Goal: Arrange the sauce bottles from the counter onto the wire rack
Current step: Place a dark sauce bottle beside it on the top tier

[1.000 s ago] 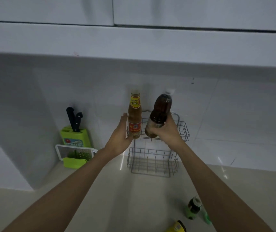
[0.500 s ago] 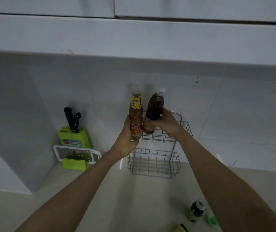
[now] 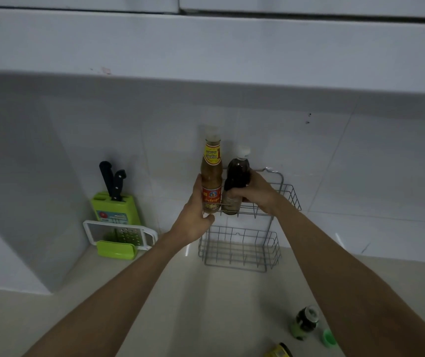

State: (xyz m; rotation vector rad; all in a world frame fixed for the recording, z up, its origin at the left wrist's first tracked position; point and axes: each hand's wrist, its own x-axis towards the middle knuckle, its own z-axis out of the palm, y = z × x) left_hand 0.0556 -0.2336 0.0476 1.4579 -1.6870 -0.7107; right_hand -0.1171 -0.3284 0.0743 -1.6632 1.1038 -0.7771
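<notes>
Both bottles have come down since a second ago, when the dark one was tilted above the rack; it now stands nearly upright in the upper basket of the wire rack. The right hand is wrapped around the dark sauce bottle, whose base sits inside the basket's left end. Just left of it and touching, the orange-brown sauce bottle with a yellow and red label stands upright at the basket's left edge, and the left hand grips its lower part, thumb in front. The lower basket holds nothing visible. On the desk near the right forearm stand a small green-labelled bottle and a green cap; a yellow bottle shows at the near edge. Far left, a green knife block and a grater stand by the wall.
</notes>
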